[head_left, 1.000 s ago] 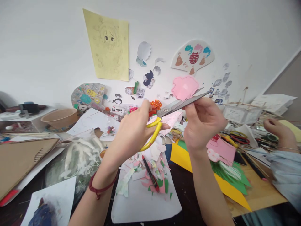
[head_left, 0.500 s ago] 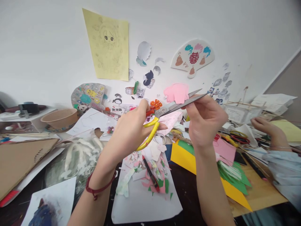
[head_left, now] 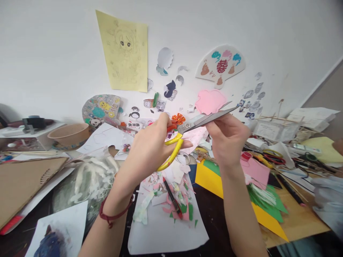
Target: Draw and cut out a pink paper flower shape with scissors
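My left hand (head_left: 154, 142) is closed round the handles of a pair of scissors (head_left: 197, 123), with one yellow handle and one orange-red handle. The blades point right and up, standing slightly apart. Between and behind them is a pink paper cutout (head_left: 211, 101) with a wavy edge. My right hand (head_left: 227, 137) pinches the cutout's lower edge near the blade tips; its fingertips are partly hidden behind the blade. Beneath both hands lies a white sheet (head_left: 166, 241) strewn with paper scraps (head_left: 146, 205) and a red-and-black marker (head_left: 173, 198).
On the left are a clay-coloured bowl (head_left: 69, 134), a clear plastic bag (head_left: 88, 175) and cardboard (head_left: 25, 185). Yellow paper (head_left: 209, 180), pink paper (head_left: 255, 171) and more scissors (head_left: 274, 157) lie right. Another person's sleeve (head_left: 328, 200) shows at the right edge.
The pink cutout has turned and shifted right between the blades. My right hand has moved slightly left and down. The other person's hand has drawn back to the right.
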`<state>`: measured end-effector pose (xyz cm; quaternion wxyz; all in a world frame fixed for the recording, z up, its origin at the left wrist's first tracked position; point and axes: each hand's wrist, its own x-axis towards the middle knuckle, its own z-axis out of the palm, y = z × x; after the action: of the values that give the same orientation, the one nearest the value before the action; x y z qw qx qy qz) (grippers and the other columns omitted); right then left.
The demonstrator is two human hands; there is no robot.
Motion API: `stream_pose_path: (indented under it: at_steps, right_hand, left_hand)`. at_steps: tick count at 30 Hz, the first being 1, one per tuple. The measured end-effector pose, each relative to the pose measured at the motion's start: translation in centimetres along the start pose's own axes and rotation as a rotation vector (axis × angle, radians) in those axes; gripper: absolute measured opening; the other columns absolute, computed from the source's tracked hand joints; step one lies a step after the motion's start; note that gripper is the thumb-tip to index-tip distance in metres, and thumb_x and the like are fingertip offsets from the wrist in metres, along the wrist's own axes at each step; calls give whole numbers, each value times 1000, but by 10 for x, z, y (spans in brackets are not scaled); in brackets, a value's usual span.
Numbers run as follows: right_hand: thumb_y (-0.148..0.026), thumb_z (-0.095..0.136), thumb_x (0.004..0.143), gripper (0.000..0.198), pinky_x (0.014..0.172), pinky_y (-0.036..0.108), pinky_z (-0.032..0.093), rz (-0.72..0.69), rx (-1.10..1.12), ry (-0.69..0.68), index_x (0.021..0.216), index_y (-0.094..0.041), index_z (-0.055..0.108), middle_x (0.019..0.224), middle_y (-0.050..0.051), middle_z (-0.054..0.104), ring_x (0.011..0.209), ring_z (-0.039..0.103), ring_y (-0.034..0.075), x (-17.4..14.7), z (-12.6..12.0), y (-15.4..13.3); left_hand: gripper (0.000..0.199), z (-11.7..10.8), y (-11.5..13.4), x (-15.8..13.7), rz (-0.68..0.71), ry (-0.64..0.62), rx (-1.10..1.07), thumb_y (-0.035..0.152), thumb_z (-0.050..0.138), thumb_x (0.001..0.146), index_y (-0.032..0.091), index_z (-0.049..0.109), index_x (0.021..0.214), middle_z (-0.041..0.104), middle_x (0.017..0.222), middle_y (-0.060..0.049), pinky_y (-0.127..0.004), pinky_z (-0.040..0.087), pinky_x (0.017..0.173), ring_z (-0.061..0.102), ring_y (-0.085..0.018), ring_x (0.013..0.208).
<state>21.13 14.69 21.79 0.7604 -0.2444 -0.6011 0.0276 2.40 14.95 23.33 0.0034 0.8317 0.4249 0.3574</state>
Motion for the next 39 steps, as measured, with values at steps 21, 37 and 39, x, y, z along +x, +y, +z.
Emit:
stream_pose_path:
  at_steps: [21,37,39]
  right_hand:
    - [-21,78,75,2,60,24,51,394,-71,-136,74,-23,77,67,-2,70,61,62,9,21,-55,-13]
    - [-18,79,73,4,60,27,54,282,-134,-56,76,-20,79,68,0,73,62,66,12,18,-51,-25]
    - [-17,79,73,4,61,27,54,268,-140,-54,76,-20,79,68,0,73,62,66,12,18,-50,-26]
  left_hand:
    - [37,3,-4,1,140,-169,236,58,54,87,24,38,90,67,83,-5,-29,29,53,58,-20,64]
    - [40,3,-6,3,83,-148,215,59,55,85,24,36,88,66,79,-4,-29,30,54,61,-20,64]
    - [42,3,-6,3,66,-144,195,61,56,84,24,38,90,69,86,-6,-29,33,56,65,-23,71]
